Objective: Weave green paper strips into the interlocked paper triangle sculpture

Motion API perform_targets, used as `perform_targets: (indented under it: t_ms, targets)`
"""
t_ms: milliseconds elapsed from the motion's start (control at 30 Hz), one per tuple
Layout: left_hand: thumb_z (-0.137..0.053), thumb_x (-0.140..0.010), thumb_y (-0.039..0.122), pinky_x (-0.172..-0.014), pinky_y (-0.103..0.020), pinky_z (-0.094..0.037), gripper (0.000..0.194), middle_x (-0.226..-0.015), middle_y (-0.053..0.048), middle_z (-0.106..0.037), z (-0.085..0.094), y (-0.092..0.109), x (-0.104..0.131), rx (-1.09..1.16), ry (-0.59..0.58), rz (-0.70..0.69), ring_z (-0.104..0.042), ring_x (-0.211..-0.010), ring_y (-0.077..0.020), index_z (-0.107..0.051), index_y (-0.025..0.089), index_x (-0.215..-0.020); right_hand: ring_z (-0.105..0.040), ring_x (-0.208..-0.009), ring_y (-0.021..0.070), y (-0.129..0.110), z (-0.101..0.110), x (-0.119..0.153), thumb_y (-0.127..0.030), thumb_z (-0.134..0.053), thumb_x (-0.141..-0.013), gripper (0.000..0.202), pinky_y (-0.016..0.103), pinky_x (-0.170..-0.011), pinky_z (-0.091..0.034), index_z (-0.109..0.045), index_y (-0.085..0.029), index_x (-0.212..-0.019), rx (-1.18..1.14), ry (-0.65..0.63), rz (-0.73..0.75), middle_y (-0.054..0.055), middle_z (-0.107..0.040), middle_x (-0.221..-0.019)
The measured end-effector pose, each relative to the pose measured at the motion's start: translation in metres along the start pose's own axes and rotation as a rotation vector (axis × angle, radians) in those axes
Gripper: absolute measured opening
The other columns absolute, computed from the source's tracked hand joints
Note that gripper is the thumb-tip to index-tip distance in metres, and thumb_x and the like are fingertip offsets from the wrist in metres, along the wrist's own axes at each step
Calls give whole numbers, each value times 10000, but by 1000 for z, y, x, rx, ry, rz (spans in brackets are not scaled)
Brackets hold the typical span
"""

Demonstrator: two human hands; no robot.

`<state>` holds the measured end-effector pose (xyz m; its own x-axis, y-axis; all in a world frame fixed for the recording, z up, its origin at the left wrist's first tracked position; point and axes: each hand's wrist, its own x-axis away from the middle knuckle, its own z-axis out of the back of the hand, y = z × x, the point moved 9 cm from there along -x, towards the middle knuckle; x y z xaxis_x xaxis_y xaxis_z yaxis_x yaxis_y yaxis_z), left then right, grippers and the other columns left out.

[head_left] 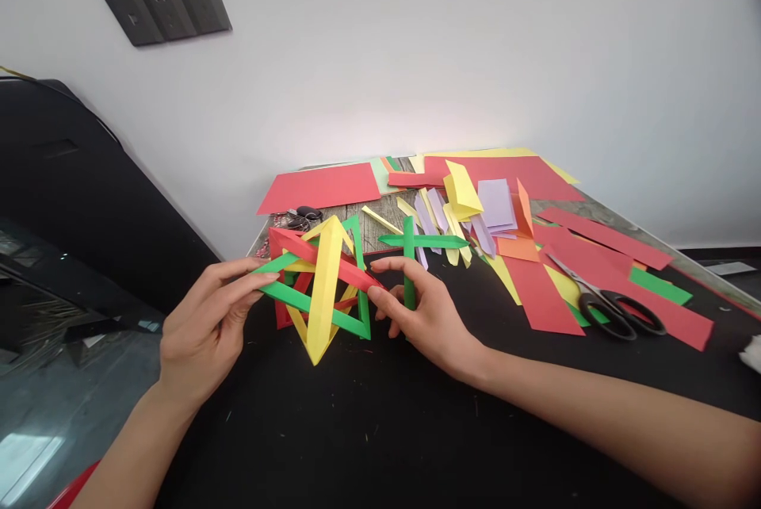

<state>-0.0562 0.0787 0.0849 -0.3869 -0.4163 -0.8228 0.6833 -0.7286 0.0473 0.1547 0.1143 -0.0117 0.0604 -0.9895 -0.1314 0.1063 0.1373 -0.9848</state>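
Observation:
Between my hands is a folded paper star (pixel 324 291) made of interlocked yellow, red and green strips. My left hand (pixel 205 327) pinches a green corner of it on the left. On the right side, my right hand (pixel 431 319) grips a red corner between thumb and fingers. Just behind my right hand, a folded green paper strip (pixel 437 241) lies crosswise over an upright green strip (pixel 409 227), whose lower end passes behind my fingers. The far side of the star is partly hidden by its front strips.
Scissors with black handles (pixel 618 315) lie on red paper strips (pixel 671 311) at the right. Yellow folded paper (pixel 462 192), purple paper (pixel 496 204) and red sheets (pixel 324 188) cover the table's back. Behind stands a white wall (pixel 416 49) with black sockets (pixel 170 8).

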Motion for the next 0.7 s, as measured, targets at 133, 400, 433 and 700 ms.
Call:
perform_targets:
  t_ms: [133,400,433,700]
  targets:
    - [-569,-862,6,-610,-261,-471,411,-1059,-30,-678,1,2,0,-10,3,-21,-641,-831,-151,-670,307,-1121,-539,-433,82,3,-1,0,-431,-615,-856,360,219,-432,-530,-536,-206,-1126,-10,5,-23,-42,-605,-674]
    - [-575,-851,-12,-614,-233,-471,427,-1051,-22,-673,2,3,-1,0,4,-7,-629,-802,-123,-676,296,-1130,-605,-455,86,5,-5,0,-411,-602,-867,330,249,-467,-573,-532,-200,-1110,-59,-36,-26,-3,-622,-815]
    - [-574,-849,-17,-621,-230,-469,423,-1056,-24,-670,2,3,-1,4,1,-10,-628,-810,-119,-677,284,-1127,-608,-458,85,5,-5,1,-407,-604,-866,328,250,-470,-574,-532,-200,-1110,-62,-42,-26,0,-623,-827]
    - [-602,-844,6,-652,-234,-471,406,-1068,-29,-661,1,1,1,33,-24,-29,-624,-835,-124,-675,278,-1137,-642,-612,152,-1,1,3,-364,-604,-859,302,277,-521,-540,-536,-215,-1113,123,62,80,-11,-585,-739]
